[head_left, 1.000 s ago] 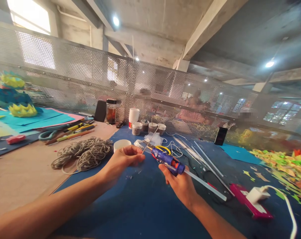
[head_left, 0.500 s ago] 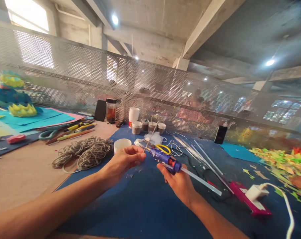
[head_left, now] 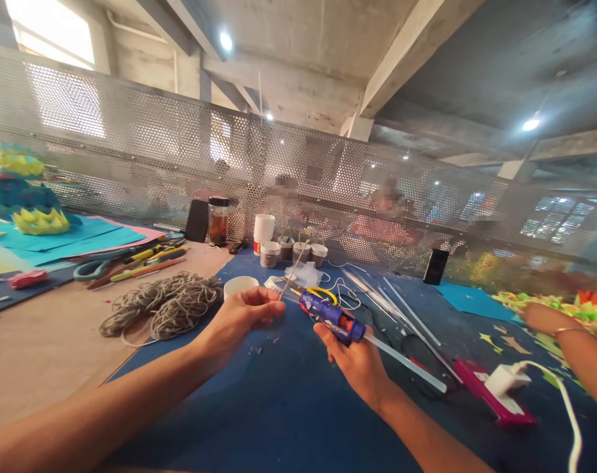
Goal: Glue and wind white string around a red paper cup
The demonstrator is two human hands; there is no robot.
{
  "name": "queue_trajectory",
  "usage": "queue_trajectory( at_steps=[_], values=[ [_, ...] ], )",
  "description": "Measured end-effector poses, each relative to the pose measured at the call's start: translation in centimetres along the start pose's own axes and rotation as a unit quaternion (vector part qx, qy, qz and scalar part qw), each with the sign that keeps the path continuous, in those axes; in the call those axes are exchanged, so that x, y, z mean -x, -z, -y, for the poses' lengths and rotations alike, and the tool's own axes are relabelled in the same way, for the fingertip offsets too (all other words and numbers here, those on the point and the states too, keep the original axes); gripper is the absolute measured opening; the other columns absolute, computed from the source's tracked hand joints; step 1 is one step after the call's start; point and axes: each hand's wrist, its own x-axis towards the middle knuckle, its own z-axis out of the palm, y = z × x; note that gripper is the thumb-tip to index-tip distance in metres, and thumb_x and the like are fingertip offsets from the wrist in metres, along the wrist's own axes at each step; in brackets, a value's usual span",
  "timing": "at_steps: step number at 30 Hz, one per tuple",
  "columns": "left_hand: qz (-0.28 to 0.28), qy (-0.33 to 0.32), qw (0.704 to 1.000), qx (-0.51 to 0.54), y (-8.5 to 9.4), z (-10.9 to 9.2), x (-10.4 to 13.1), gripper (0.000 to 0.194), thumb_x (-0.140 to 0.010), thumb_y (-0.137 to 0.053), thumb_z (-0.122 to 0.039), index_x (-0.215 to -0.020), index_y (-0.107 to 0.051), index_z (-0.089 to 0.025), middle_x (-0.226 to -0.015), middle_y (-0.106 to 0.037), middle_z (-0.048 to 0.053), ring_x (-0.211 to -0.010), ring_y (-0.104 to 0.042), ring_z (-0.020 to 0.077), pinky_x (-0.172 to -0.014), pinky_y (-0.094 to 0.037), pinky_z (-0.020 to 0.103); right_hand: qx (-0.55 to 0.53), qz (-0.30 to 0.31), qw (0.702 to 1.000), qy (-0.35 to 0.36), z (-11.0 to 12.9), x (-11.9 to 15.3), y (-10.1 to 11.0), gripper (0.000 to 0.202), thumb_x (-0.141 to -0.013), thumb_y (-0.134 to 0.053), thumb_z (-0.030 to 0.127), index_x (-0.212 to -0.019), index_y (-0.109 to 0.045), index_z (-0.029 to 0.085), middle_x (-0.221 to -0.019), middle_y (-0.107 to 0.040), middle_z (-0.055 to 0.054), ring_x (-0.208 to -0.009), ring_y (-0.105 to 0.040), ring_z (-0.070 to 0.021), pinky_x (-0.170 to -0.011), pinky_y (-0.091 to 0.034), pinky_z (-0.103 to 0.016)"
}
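Near the middle, my left hand point(head_left: 252, 314) pinches a thin stick point(head_left: 293, 270) that points up and away. Wrapped round the handle of a blue glue gun point(head_left: 331, 316) is my right hand point(head_left: 355, 361). A long clear glue stick point(head_left: 407, 364) juts from the gun's rear. The gun's nozzle points left, a little apart from the thin stick. Behind my hands are yellow-handled scissors point(head_left: 323, 293) and a white roll point(head_left: 240, 286). A coil of grey cord point(head_left: 165, 305) lies left of my left hand.
Several cups point(head_left: 270, 254) and a jar point(head_left: 218, 222) stand before a perforated screen point(head_left: 170, 144). Tools point(head_left: 145, 263) lie left. At right are a magenta power strip point(head_left: 496, 392), a phone point(head_left: 436, 267), and another person's arm point(head_left: 574, 341) over paper scraps.
The glue gun's nozzle has moved slightly right, away from the thin stick and my left fingers. Another person's hand and forearm have come further into view at the right.
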Motion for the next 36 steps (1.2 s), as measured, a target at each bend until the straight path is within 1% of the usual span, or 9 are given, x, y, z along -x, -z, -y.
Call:
queue_trajectory(
  at_steps=[4, 7, 17, 22, 27, 32, 36],
  values=[
    [0.004, 0.029, 0.999, 0.038, 0.02, -0.06, 0.04, 0.029, -0.064, -0.091, -0.028, -0.082, -0.071, -0.016, -0.077, -0.066, 0.000, -0.070, -0.059, 0.0113, -0.066, -0.045, 0.021, -0.009, -0.004, 1.000, -0.018, -0.16, 0.03, 0.00, 0.031, -0.093, -0.060, 0.050, -0.081, -0.062, 0.021, -0.048, -0.052, 0.005, -0.041, -0.056, -0.0134, -0.045, -0.046, -0.023],
    [0.011, 0.042, 0.997, 0.058, 0.09, -0.06, 0.00, 0.028, -0.066, -0.091, -0.027, -0.082, -0.071, -0.016, -0.076, -0.066, -0.001, -0.071, -0.059, 0.0102, -0.066, -0.046, 0.019, -0.006, -0.011, 1.000, -0.019, -0.23, -0.04, 0.03, 0.033, -0.092, -0.060, 0.051, -0.077, -0.062, 0.021, -0.047, -0.052, 0.005, -0.041, -0.056, -0.0135, -0.046, -0.047, -0.023],
    [0.040, 0.057, 0.993, 0.096, 0.35, 0.14, -0.12, 0.026, -0.068, -0.090, -0.024, -0.084, -0.071, -0.016, -0.076, -0.066, 0.000, -0.067, -0.059, 0.0080, -0.064, -0.048, 0.017, 0.040, -0.037, 0.998, 0.012, -0.33, -0.24, 0.11, 0.039, -0.093, -0.057, 0.053, -0.071, -0.062, 0.021, -0.045, -0.053, 0.004, -0.040, -0.055, -0.0140, -0.046, -0.046, -0.025],
    [0.042, 0.046, 0.994, 0.094, 0.29, -0.01, -0.07, 0.022, -0.070, -0.089, -0.022, -0.082, -0.071, -0.016, -0.076, -0.064, 0.000, -0.070, -0.059, 0.0091, -0.065, -0.049, 0.017, 0.043, -0.037, 0.998, 0.014, 0.05, -0.35, 0.23, 0.039, -0.094, -0.056, 0.053, -0.072, -0.064, 0.022, -0.042, -0.051, 0.004, -0.040, -0.056, -0.0149, -0.044, -0.045, -0.024],
    [0.034, 0.054, 0.993, 0.098, 0.20, -0.37, 0.12, 0.021, -0.068, -0.089, -0.021, -0.080, -0.072, -0.016, -0.075, -0.064, -0.001, -0.067, -0.059, 0.0085, -0.063, -0.051, 0.015, 0.028, -0.040, 0.999, 0.007, 0.34, -0.47, 0.43, 0.037, -0.094, -0.057, 0.053, -0.078, -0.068, 0.021, -0.044, -0.054, 0.003, -0.042, -0.057, -0.0154, -0.042, -0.045, -0.024],
    [0.028, 0.078, 0.989, 0.119, 0.30, -0.39, 0.02, 0.026, -0.063, -0.093, -0.021, -0.079, -0.073, -0.017, -0.074, -0.066, -0.002, -0.065, -0.060, 0.0074, -0.062, -0.052, 0.014, 0.009, -0.036, 0.999, 0.001, 0.41, -0.49, 0.40, 0.033, -0.093, -0.059, 0.051, -0.094, -0.070, 0.019, -0.054, -0.061, 0.002, -0.049, -0.062, -0.0151, -0.045, -0.047, -0.022],
    [0.028, 0.088, 0.988, 0.125, 0.37, -0.27, -0.13, 0.027, -0.061, -0.094, -0.021, -0.079, -0.073, -0.018, -0.073, -0.066, -0.002, -0.064, -0.060, 0.0069, -0.061, -0.052, 0.013, -0.002, -0.027, 1.000, 0.002, 0.43, -0.44, 0.27, 0.035, -0.093, -0.059, 0.050, -0.104, -0.070, 0.019, -0.058, -0.063, 0.002, -0.051, -0.062, -0.0144, -0.046, -0.048, -0.021]
  ],
)
